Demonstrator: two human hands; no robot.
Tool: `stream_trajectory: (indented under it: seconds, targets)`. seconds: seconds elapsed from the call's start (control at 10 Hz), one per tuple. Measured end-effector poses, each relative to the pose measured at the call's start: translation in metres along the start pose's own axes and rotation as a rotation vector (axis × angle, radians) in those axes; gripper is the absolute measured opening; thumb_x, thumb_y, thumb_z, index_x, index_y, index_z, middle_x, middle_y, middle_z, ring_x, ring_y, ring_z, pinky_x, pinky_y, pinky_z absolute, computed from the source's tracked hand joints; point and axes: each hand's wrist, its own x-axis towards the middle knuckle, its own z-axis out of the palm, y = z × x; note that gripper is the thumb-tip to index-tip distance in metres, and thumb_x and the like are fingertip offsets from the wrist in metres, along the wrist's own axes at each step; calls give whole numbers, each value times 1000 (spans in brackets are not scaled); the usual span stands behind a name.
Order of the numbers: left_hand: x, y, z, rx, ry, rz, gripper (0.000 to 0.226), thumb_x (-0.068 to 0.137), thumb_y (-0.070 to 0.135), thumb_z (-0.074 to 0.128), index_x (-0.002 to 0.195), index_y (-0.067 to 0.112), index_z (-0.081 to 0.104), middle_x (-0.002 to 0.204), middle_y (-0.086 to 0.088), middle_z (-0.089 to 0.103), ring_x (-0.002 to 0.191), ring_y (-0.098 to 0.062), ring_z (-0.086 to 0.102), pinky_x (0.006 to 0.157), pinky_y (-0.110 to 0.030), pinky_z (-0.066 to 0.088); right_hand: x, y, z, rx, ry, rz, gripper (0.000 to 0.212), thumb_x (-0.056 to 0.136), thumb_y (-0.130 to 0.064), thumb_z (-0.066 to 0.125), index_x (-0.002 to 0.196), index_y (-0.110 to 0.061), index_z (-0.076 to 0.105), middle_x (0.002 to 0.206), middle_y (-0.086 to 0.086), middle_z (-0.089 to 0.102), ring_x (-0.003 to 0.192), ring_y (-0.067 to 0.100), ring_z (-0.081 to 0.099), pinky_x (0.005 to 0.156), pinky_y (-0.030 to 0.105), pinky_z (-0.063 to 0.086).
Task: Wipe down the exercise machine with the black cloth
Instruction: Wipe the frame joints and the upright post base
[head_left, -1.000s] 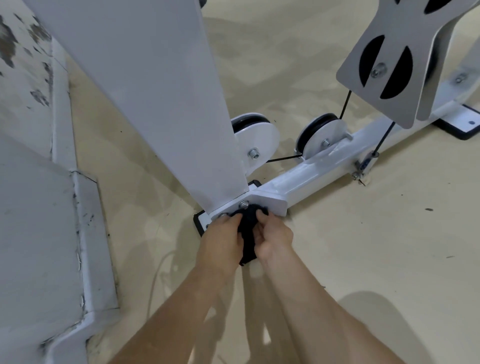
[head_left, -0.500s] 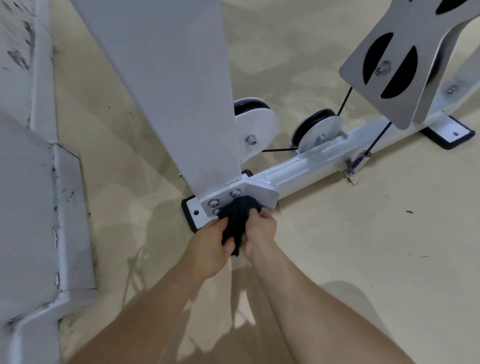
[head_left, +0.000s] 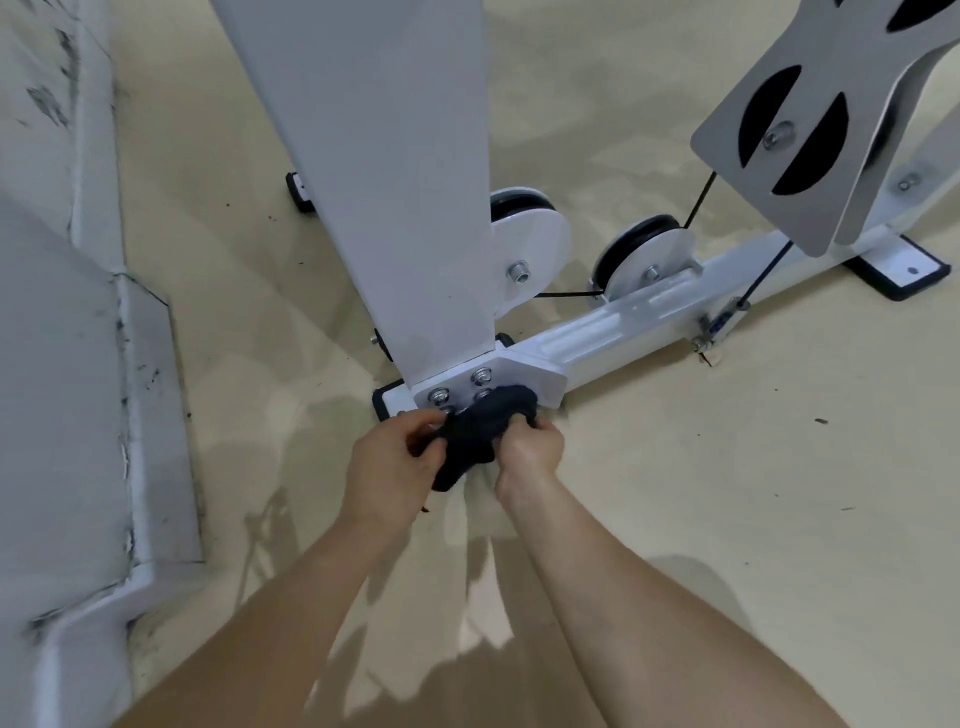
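Both hands grip the bunched cloth (head_left: 480, 434), left hand (head_left: 397, 460) and right hand (head_left: 530, 452). Its top presses the machine (head_left: 374, 156) base plate (head_left: 524, 371); its tail hangs toward the floor (head_left: 727, 493).

Soft even light, perhaps overhead; faint shadows on floor (head_left: 727, 493); wide-angle bowing, slight blur at edges

Curled fingers (head_left: 418, 420): left hand (head_left: 395, 460), right hand (head_left: 530, 452)
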Motion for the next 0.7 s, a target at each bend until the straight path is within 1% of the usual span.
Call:
stream_trajectory:
  seconds: [0.1,0.2,0.3,0.4,0.5,0.6,0.7]
  targets:
    - [-2,1,9,256,-129,173,40,90,17,59,130,23,61,117,0,67,105,-17,61,84,-16,38,-11,20,3,-422,-189,-187,18,84,-3,53,86,-15,67,92,5,71,87,22,65,86,36,55]
    - [-3,-10,4,320,-182,103,47,92,16,55,138,25,52,121,-5,66,108,-22,60,88,-25,43,-13,15,-3,-811,-373,-325,28,88,-3,52,65,-19,52,82,7,63,81,21,56,78,32,47]
    - [-5,-6,3,289,-204,84,49,92,15,55,139,27,50,114,-3,70,103,-23,63,85,-27,47,-12,-16,-15,-851,-446,-336,41,85,-7,56,48,-19,43,56,2,51,64,22,51,65,42,48]
    - [-3,25,11,237,-158,245,31,89,13,52,116,26,61,89,2,69,82,-22,63,67,-28,45,-27,-44,-25,-763,-264,-506,31,83,-14,56,53,-16,48,53,-6,50,54,14,46,55,35,42]
    - [8,64,14,169,10,341,22,87,11,50,99,22,65,77,6,63,73,-17,55,62,-24,37,-38,-72,-27,-656,-54,-804,15,89,-19,56,96,-17,69,92,-2,61,76,12,55,71,22,42]
    - [20,80,12,190,91,353,38,89,11,49,122,23,63,97,1,65,86,-17,56,69,-22,34,-32,-77,-14,-894,-167,-939,33,92,-16,56,124,-14,58,126,6,47,107,20,52,89,25,41]
    - [22,73,16,413,-32,386,48,88,8,45,134,21,50,89,-1,56,76,-19,48,65,-28,34,-9,-70,-15,-1191,-190,-1010,36,88,-9,57,124,-9,57,132,15,43,122,32,40,97,40,37]
